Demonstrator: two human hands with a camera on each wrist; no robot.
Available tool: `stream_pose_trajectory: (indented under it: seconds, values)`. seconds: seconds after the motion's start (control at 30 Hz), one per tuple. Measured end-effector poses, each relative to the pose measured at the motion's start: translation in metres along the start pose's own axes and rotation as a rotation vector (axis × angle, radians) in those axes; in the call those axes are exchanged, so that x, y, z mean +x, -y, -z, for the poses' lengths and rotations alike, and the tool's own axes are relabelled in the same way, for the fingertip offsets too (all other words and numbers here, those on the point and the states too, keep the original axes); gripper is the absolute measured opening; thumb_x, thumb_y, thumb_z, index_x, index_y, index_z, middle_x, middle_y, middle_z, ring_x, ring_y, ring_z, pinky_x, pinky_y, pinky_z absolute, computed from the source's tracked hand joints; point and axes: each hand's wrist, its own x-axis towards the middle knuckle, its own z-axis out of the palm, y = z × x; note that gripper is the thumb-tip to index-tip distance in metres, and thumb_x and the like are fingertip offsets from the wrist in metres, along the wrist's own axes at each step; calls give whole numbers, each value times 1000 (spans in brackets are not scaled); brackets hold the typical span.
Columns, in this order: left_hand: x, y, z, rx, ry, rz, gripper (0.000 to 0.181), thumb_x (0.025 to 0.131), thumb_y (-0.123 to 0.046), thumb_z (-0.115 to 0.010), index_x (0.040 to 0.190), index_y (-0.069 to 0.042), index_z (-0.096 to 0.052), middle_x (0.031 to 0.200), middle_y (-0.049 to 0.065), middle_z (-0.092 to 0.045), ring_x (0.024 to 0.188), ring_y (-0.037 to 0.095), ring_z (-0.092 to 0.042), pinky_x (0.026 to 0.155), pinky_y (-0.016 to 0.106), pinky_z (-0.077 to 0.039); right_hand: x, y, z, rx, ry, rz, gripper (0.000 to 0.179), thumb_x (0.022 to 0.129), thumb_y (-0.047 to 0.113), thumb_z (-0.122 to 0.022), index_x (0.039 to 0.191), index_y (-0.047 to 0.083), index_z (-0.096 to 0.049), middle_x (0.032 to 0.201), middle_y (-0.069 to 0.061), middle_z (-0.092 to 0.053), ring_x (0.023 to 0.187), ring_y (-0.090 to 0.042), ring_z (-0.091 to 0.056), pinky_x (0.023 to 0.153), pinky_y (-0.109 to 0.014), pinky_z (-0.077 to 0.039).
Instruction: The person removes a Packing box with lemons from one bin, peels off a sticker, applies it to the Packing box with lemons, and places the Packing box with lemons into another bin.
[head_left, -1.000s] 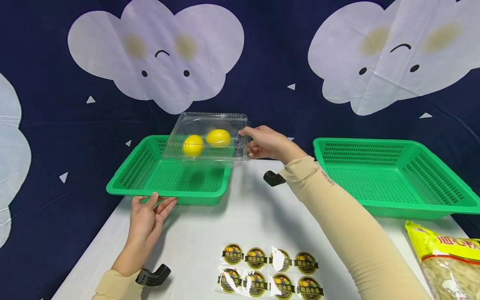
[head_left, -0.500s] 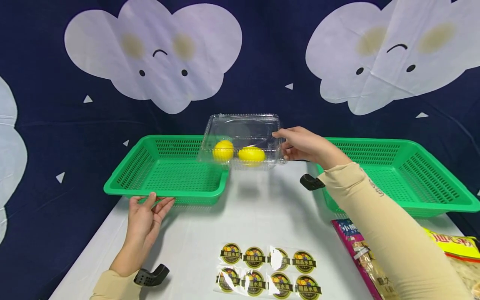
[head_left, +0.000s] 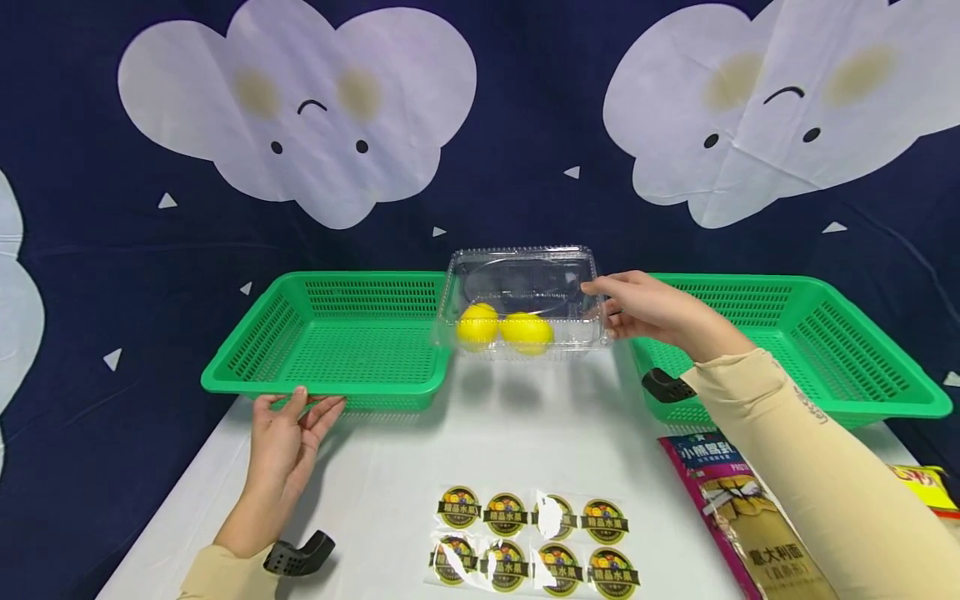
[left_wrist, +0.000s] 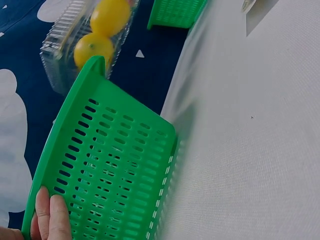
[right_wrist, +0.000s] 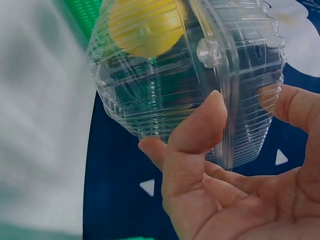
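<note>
My right hand (head_left: pixel 663 312) grips the right end of a clear plastic clamshell box (head_left: pixel 517 279), raised above the table between the two baskets. Inside it lie two yellow fruits that look like lemons (head_left: pixel 527 332). The right wrist view has my fingers and thumb around the end of the box (right_wrist: pixel 150 100), its lid down. At the front rim of the left green basket (head_left: pixel 322 388), my left hand (head_left: pixel 285 442) pinches the edge. In the left wrist view, fingers (left_wrist: pixel 59 215) of that hand lie against the basket's slotted outer wall.
Another green basket (head_left: pixel 795 410) stands at the right. On the white table (head_left: pixel 375 492) lie a sheet of round stickers (head_left: pixel 532 542) in front, a magenta-edged food packet (head_left: pixel 750 517) and a yellow packet (head_left: pixel 926 487) at the right. A dark cloud-print cloth (head_left: pixel 525 125) hangs behind.
My right hand has carried the clamshell box rightward from over the left basket and lowered it slightly. The yellow fruits have shifted toward the box's lower side. My left hand has stayed at the rim.
</note>
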Motion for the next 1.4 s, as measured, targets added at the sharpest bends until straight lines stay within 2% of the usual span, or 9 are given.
stream_pose_trajectory:
  seconds: [0.3, 0.47, 0.63, 0.77, 0.9, 0.97, 1.2, 1.33, 1.4]
  values:
    - [1, 1, -1, -7, 4, -13, 13, 114, -16, -43, 119, -17, -31, 111, 8, -58, 89, 16, -77, 94, 28, -66, -9, -16, 10, -17, -9, -10, 70, 113, 41, -50, 165, 2, -26, 93, -2, -46, 74, -13, -52, 69, -22, -56]
    - [1, 2, -1, 29, 8, -35, 17, 114, -17, -43, 126, -17, -31, 113, 7, -59, 92, 15, -77, 96, 27, -65, -12, -22, 14, -47, -3, -9, 67, 114, 40, -46, 166, 1, -28, 100, -3, -49, 73, -12, -53, 68, -23, -57]
    - [1, 2, -1, 27, 1, -42, 18, 114, -17, -44, 125, -16, -30, 110, 7, -60, 91, 14, -76, 96, 28, -65, -13, -28, 13, -52, 13, -6, 63, 116, 37, -42, 167, 1, -29, 94, -1, -52, 69, -11, -50, 66, -24, -55]
    - [0, 2, 0, 6, -2, -40, 18, 114, -17, -45, 121, -16, -29, 108, 9, -60, 90, 15, -76, 96, 29, -65, -13, -33, 8, -47, 10, 1, 63, 116, 36, -43, 165, 0, -30, 86, 1, -49, 69, -11, -49, 67, -24, -54]
    - [0, 4, 1, -7, 20, -48, 19, 114, -17, -46, 121, -16, -28, 106, 8, -62, 89, 15, -77, 95, 29, -65, -16, -37, 0, -46, 1, 18, 67, 116, 37, -46, 164, -5, -26, 92, -1, -57, 70, -10, -49, 67, -24, -53]
    - [0, 4, 1, -19, 24, -49, 20, 114, -17, -47, 121, -16, -28, 105, 8, -63, 88, 15, -77, 95, 30, -65, -17, -39, -5, -45, -4, 27, 71, 115, 36, -47, 165, -7, -21, 95, -1, -60, 70, -10, -48, 67, -25, -52]
    - [0, 5, -1, -51, 2, -45, 19, 114, -16, -47, 121, -17, -30, 104, 9, -65, 86, 16, -77, 92, 30, -66, -19, -47, -21, -62, -67, 32, 82, 114, 35, -48, 171, 1, -1, 79, 3, -51, 69, -11, -47, 66, -26, -48]
    - [0, 5, -1, -54, 3, -44, 19, 113, -16, -47, 122, -17, -30, 103, 8, -66, 86, 17, -78, 92, 30, -67, -18, -55, -28, -75, -103, 36, 81, 114, 36, -47, 171, 2, 0, 97, -4, -61, 70, -12, -49, 67, -28, -52]
    - [0, 5, -1, -52, 2, -45, 19, 113, -16, -47, 121, -17, -30, 103, 8, -66, 86, 17, -78, 92, 30, -67, -18, -59, -33, -89, -123, 35, 81, 114, 37, -47, 172, 2, -1, 100, -8, -60, 70, -13, -49, 68, -28, -53]
